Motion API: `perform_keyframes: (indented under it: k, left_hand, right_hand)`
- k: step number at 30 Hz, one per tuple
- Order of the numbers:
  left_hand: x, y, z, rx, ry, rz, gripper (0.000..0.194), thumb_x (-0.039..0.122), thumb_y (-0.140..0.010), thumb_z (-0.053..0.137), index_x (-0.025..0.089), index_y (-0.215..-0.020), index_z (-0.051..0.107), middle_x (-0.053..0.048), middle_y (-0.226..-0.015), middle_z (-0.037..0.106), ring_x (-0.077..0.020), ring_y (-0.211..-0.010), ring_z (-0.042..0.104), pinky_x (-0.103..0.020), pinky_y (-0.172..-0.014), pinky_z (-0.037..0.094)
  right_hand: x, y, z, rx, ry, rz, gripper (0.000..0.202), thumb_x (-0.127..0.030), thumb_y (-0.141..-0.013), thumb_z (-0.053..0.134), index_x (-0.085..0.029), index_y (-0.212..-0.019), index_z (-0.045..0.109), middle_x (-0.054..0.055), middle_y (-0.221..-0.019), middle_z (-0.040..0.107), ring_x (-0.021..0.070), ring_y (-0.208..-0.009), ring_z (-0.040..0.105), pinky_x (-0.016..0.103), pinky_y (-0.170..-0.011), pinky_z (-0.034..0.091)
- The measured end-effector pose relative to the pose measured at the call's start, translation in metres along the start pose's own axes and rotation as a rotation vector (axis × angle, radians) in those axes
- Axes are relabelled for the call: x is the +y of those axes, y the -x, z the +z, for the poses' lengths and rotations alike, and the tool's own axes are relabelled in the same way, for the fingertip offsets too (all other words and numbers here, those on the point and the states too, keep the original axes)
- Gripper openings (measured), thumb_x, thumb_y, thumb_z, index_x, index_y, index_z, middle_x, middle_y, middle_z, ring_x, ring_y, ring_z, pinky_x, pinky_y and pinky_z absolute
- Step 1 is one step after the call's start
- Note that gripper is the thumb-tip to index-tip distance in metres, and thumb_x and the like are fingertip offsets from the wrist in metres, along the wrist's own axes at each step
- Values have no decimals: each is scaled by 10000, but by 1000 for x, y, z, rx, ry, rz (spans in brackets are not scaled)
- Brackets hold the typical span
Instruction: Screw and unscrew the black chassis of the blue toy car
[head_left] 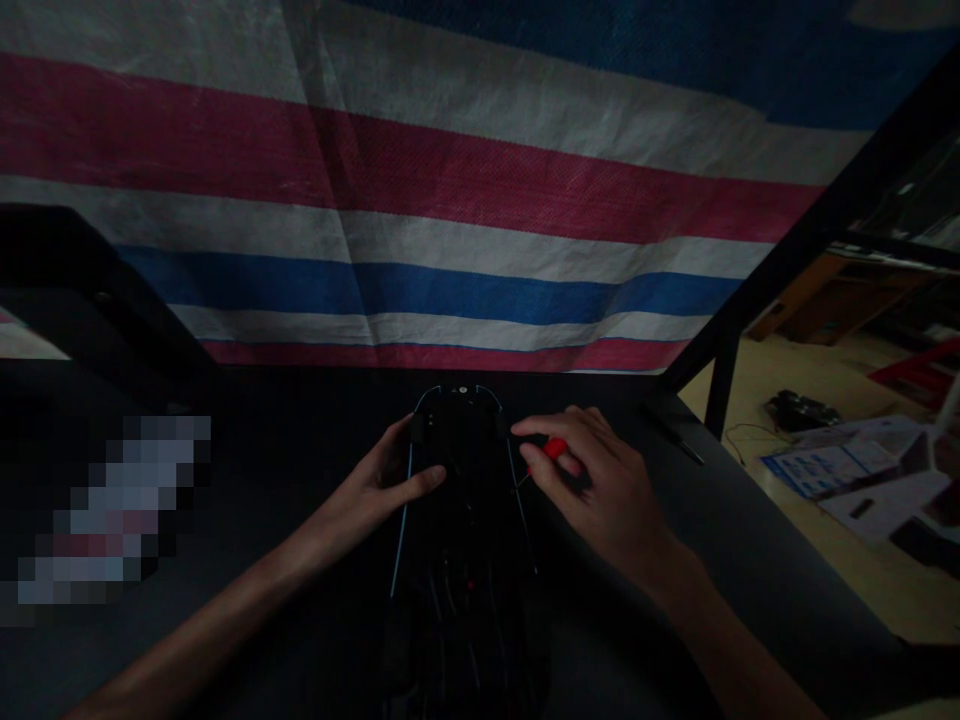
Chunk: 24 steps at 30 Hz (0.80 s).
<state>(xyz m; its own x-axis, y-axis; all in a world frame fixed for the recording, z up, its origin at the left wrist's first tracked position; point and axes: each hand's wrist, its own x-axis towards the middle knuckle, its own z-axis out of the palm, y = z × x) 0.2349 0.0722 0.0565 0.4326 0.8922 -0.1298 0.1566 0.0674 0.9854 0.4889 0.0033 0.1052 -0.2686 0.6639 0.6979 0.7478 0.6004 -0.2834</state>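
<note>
A long black car-shaped body (465,455) with thin blue trim along its sides lies on the dark table in front of me. Its details are hard to make out in the dim light. My left hand (390,480) grips its left edge, the thumb resting on top and the other fingers partly hidden behind the edge. On the opposite side, my right hand (600,480) holds a small screwdriver with a red handle (555,448) between thumb and fingers. Its thin shaft points down and left toward the body's right edge; whether the tip touches is unclear.
A second slim tool, seemingly a screwdriver (684,440), lies near the right side of the table (750,540). A blurred-out item (120,510) is on the left. A striped tarp (450,200) hangs behind, with black frame posts (795,240) and floor clutter to the right.
</note>
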Motion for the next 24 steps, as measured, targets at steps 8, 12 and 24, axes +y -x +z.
perform_keyframes:
  k: [8,12,24]
  left_hand:
    - [-2,0,-1,5,-7,-18,865,598,-850,808,265,-1578,480,-137,-1673,546,-422,-1490,554,-543,-1227,480]
    - [0,0,0,11,-31,-3,847,591,-848,796,273,-1572,492,-131,-1677,542,-420,-1519,521,-544,-1242,460]
    - [2,0,0,-15,29,-33,869,579,-861,814,254,-1580,449,-133,-1707,497,-401,-1544,487,-534,-1281,408]
  right_hand:
    - [4,0,-1,-15,30,-14,236,-121,-1056,544,-247,-1230,644,11,-944,731,181,-816,641,367,-800,472]
    - [4,2,-2,-30,42,-14,279,-128,-1054,540,-240,-1296,621,42,-1034,750,204,-879,667,389,-848,496]
    - [1,0,-5,-28,15,-6,235,-131,-1064,561,-224,-1255,661,17,-945,738,184,-820,645,356,-802,479]
